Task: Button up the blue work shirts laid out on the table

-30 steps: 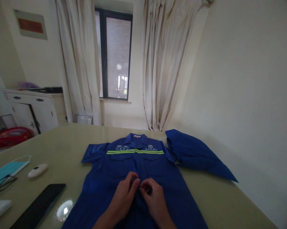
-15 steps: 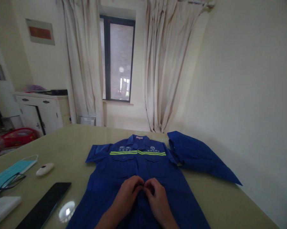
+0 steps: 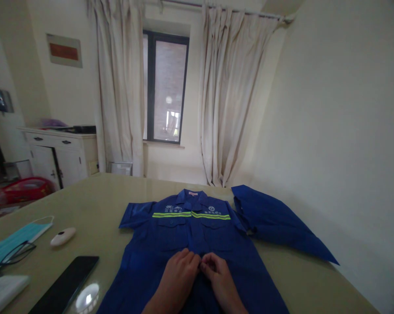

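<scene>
A blue short-sleeved work shirt (image 3: pixel 170 231) with yellow-green reflective stripes and white lettering lies spread on the table, collar away from me. Both hands meet at its front placket, below the chest pockets. The fingers of my left hand (image 3: pixel 183 272) are closed on the cloth there, seen mostly from the back. Beside it my right hand (image 3: pixel 218 274) pinches the placket between thumb and forefinger. Whatever sits between the fingertips, perhaps a button, is too small and covered to make out.
A folded blue garment (image 3: pixel 278 222) lies right of the shirt, near the wall. On the left of the table (image 3: pixel 98 196) are a black phone (image 3: pixel 66 283), a white oval case (image 3: pixel 63 237), a face mask (image 3: pixel 16 244), glasses (image 3: pixel 20 253) and a white box (image 3: pixel 7 290).
My left hand has turned so its back faces up more, fingers curled closer to the right hand. The view has tilted up slightly. The shirt lies as before.
</scene>
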Demonstrator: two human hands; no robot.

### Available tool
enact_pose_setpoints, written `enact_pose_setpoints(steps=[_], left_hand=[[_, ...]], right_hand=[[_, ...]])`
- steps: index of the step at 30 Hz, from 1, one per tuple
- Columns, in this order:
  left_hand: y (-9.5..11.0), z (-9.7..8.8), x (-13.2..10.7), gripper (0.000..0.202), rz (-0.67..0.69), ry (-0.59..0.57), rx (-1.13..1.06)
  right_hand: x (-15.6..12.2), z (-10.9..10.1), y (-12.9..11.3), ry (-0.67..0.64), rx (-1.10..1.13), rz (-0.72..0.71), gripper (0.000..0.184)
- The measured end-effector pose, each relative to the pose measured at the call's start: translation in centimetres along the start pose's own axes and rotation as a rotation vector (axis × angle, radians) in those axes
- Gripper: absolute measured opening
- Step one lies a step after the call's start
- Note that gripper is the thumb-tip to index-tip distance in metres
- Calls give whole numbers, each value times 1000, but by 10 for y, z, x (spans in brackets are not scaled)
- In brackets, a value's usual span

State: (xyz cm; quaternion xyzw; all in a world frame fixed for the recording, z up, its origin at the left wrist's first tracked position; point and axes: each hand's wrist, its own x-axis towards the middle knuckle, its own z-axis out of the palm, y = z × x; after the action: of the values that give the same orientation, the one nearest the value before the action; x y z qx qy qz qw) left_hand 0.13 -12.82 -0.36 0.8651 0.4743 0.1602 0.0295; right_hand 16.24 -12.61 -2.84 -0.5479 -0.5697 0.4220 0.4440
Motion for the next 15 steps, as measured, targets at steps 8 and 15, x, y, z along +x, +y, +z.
enact_pose_setpoints(steps=[8,15], left_hand=[[-3,9,-2,26,92,68,72],[-6,6,-2,22,-66,37,-26]], right_hand=[[9,2,8,-5,31,27,34],[-5,0,-4,-6,-197,-138,20]])
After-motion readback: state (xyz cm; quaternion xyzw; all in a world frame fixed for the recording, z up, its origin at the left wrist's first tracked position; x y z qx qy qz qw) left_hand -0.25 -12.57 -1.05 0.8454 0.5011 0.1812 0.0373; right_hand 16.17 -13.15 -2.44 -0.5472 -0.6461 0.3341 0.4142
